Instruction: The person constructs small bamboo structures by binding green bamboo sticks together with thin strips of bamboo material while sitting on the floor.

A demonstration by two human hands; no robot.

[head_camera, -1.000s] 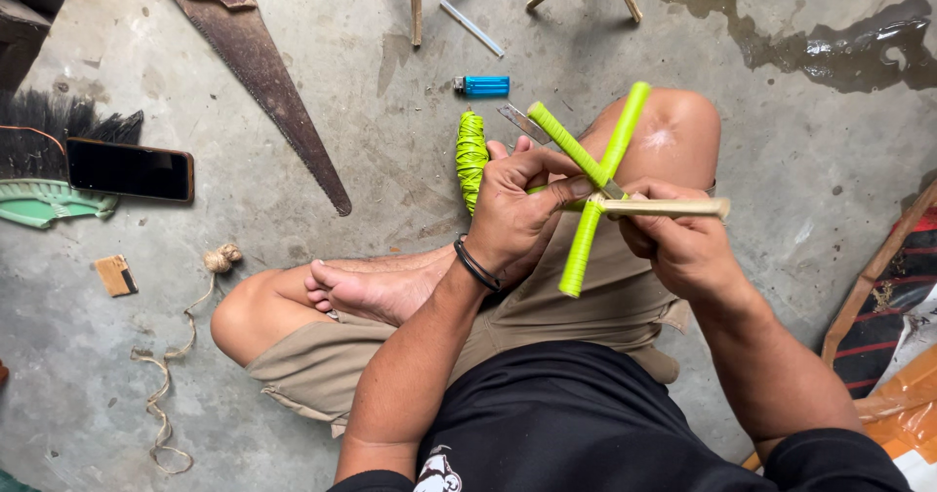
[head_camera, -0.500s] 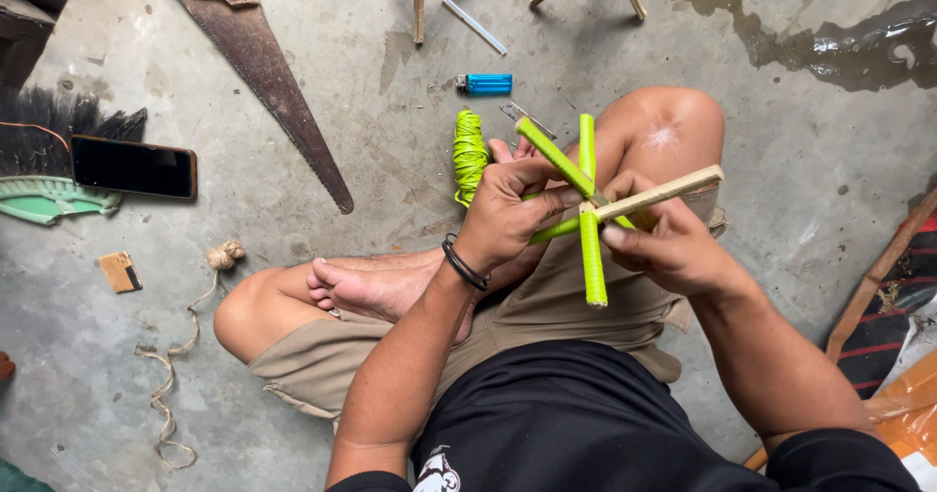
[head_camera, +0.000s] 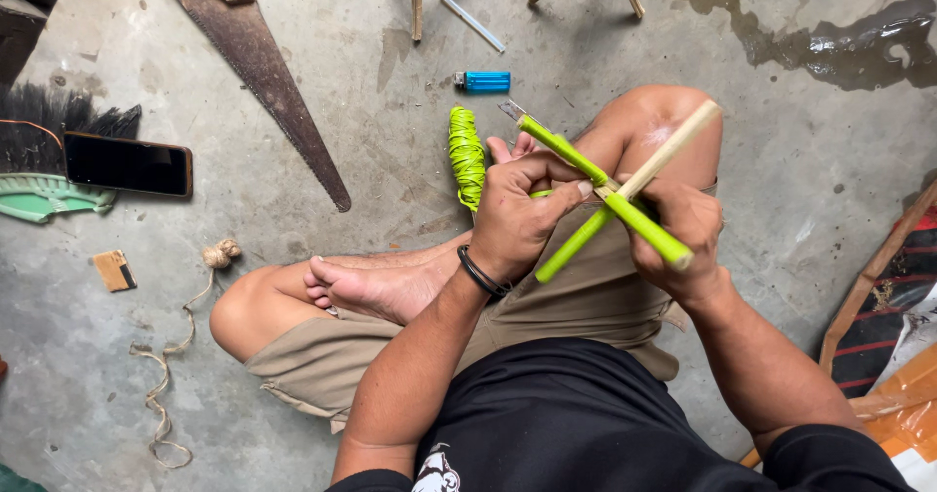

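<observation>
Head view: person sits cross-legged on concrete floor (head_camera: 390, 111). Left hand (head_camera: 522, 209) pinches the crossing of the sticks (head_camera: 605, 191), fingers pressed together on it. Right hand (head_camera: 683, 224) closed around the same crossed sticks from the other side. Sticks held above the lap, over the right knee; two wrapped in green, one bare wood. Green cord spool (head_camera: 467, 155) on floor just beside left hand. Blue lighter (head_camera: 483, 81), saw (head_camera: 259, 67), phone (head_camera: 127, 164) farther off.
</observation>
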